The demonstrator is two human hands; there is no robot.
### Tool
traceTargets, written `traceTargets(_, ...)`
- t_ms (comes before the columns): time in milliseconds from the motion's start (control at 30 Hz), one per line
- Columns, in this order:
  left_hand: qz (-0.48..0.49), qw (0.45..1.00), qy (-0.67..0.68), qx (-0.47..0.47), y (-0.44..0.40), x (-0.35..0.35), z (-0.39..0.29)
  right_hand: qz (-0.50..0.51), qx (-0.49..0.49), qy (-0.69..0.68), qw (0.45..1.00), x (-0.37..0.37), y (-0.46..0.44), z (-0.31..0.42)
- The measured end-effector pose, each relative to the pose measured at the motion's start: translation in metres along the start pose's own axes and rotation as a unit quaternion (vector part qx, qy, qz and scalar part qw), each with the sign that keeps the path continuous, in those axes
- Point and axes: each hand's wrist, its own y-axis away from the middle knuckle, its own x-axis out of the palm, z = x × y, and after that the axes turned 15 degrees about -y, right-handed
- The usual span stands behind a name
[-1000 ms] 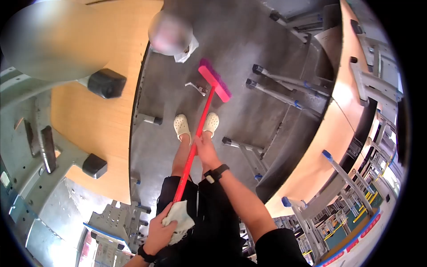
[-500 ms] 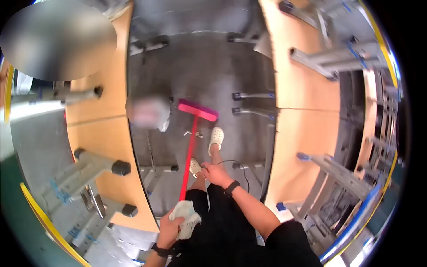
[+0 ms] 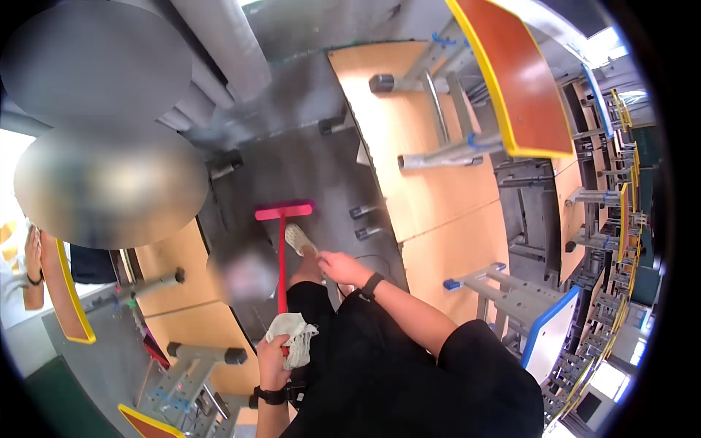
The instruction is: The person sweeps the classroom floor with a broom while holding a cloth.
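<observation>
My left hand [image 3: 273,362] is closed at the bottom of the view, gripping a crumpled whitish cloth [image 3: 293,337] against the red broom handle [image 3: 282,266]. A bit of red shows beside the fingers, below the cloth. The handle runs forward to a pink broom head [image 3: 285,210], which rests on the dark floor ahead of my cream clog [image 3: 298,239]. To the right of the handle, my right hand [image 3: 343,269] hovers over my legs, fingers loosely extended and apart, with no object visible in it.
Wooden desktops [image 3: 453,226] with upturned chairs on them line the right, their metal legs jutting up. More desks [image 3: 179,259] and chairs stand left. A thin dark cable [image 3: 383,261] lies near my right hand. Another person's hand [image 3: 33,252] is at the far left.
My view has turned, so the desks appear tilted and another person shows at left. The broom head now sits farther left and lower in view. My left hand still grips the cloth and handle.
</observation>
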Motion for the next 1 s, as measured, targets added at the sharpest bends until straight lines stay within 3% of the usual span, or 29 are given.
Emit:
traceTargets(167,0.046,0.998,-0.036,0.026,-0.072,-0.007,-0.078,0.009,-0.019,0.059,0.998,-0.029,-0.068,0.046)
traceTargets(267,0.070,0.995,-0.056,0.033,-0.101,0.011,-0.151,-0.001,0.047,0.109,0.993,-0.053,-0.092,0.103)
traceTargets(533,0.095,0.981,-0.167,-0.009,-0.155,0.045,-0.290,-0.066,-0.077,0.015,0.995,-0.068,-0.169,0.149)
traceTargets(567,0.120,0.981,-0.147,0.039,-0.172,0.052,-0.293,-0.086,-0.110,0.007,0.990,-0.073,-0.184,0.147)
traceTargets(600,0.126,0.978,-0.160,0.032,-0.177,0.065,-0.310,-0.074,-0.082,0.020,0.994,-0.086,-0.188,0.161)
traceTargets(767,0.126,0.951,-0.283,0.024,-0.174,0.139,-0.375,-0.102,-0.180,0.061,0.976,-0.140,-0.230,0.180)
traceTargets(833,0.158,0.917,-0.363,0.053,-0.179,0.173,-0.395,-0.105,-0.229,0.089,0.964,-0.157,-0.253,0.169)
traceTargets(900,0.180,0.864,-0.452,0.129,-0.183,0.204,-0.418,-0.096,-0.174,0.070,0.978,-0.181,-0.268,0.160)
traceTargets(967,0.193,0.788,-0.544,0.213,-0.187,0.227,-0.441,-0.118,-0.131,0.011,0.984,-0.195,-0.277,0.146)
traceTargets(1000,0.142,0.722,-0.616,0.281,-0.185,0.239,-0.454,-0.160,-0.148,-0.081,0.973,-0.204,-0.273,0.138)
